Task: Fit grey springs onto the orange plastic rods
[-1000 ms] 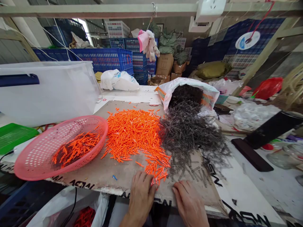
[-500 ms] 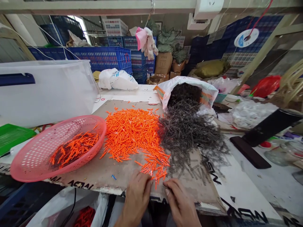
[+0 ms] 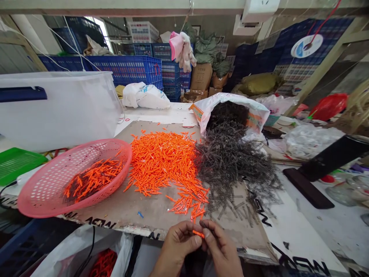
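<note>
At the front edge of the cardboard, my left hand (image 3: pixel 178 248) pinches a small orange plastic piece (image 3: pixel 198 233) between thumb and fingers. My right hand (image 3: pixel 221 246) is closed too, its thumb and fingertips at the right end of that piece; whether a dark strip is also in them is hidden. Just beyond my hands lies a heap of orange pieces (image 3: pixel 163 159), with some spread toward me. Right of it is a tangled pile of thin dark spring-like strips (image 3: pixel 230 154), spilling from a white bag (image 3: pixel 201 109).
To the left, a pink perforated basket (image 3: pixel 43 198) holds orange pieces with dark strips. Behind it stands a translucent bin (image 3: pixel 63 115). A black stand (image 3: pixel 308 188) is on the right. Below the table edge, an open white bag (image 3: pixel 66 250) contains red pieces. A blue scrap (image 3: pixel 140 214) lies on the cardboard.
My hands, apart before at the edges of the two piles, have come together nearer to me. An orange piece now shows between their fingertips. The view has shifted slightly.
</note>
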Motion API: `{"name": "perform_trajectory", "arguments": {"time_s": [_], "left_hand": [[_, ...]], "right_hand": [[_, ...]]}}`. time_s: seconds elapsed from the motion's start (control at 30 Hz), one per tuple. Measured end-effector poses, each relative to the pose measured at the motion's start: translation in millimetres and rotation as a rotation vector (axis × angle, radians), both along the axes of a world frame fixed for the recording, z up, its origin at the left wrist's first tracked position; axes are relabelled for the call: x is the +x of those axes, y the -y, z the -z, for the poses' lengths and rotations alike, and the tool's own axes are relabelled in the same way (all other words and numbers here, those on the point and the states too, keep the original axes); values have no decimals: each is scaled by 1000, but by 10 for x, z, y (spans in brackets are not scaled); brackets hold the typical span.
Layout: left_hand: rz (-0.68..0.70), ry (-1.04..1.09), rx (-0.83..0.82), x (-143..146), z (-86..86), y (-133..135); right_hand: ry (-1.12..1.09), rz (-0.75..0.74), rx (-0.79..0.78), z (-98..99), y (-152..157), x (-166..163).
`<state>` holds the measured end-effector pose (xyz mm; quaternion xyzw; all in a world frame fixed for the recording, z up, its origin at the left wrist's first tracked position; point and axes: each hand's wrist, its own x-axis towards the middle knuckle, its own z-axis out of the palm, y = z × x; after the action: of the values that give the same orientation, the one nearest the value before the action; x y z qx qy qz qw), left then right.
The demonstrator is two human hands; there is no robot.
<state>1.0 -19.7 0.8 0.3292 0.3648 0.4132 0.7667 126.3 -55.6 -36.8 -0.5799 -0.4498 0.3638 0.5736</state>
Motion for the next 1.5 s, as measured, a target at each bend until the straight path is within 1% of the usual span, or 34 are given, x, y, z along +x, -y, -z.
{"name": "perform_trajectory", "arguments": {"time_s": [0.07, 0.1, 0.2, 0.3, 0.37, 0.47, 0.53, 0.73, 0.9, 1.03, 1.27, 1.5], "left_hand": [[-18, -27, 20, 11, 38, 3], [-35, -51, 16, 12, 49, -1], [-103, -111, -4, 4, 37, -26], [-161, -132, 15, 2, -24, -41], [-177, -147, 34, 8, -68, -39], [-173, -160, 41, 19, -110, -28], [-180, -169, 44, 20, -118, -22], [-185, -167, 48, 8, -84, -27], [-178, -178, 54, 5, -72, -19], [-175, -174, 58, 5, -56, -16], [-155, -265, 110, -11, 16, -34], [-181, -176, 65, 29, 3, -2]], "right_hand": [[-54, -19, -50, 11, 11, 0], [-63, -19, -48, -2, 9, 7], [-11, -30, 61, -96, -14, 56], [82, -159, 139, -189, -34, 108], [116, -187, 147, -212, -34, 115], [143, -99, 169, -195, -19, 89], [171, -70, 191, -176, -8, 70], [228, -103, 203, -165, 5, 74], [264, -79, 213, -162, 13, 69], [317, -87, 225, -158, 22, 59], [431, -24, 254, -146, 43, 38], [394, -31, 244, -81, 41, 33]]}}
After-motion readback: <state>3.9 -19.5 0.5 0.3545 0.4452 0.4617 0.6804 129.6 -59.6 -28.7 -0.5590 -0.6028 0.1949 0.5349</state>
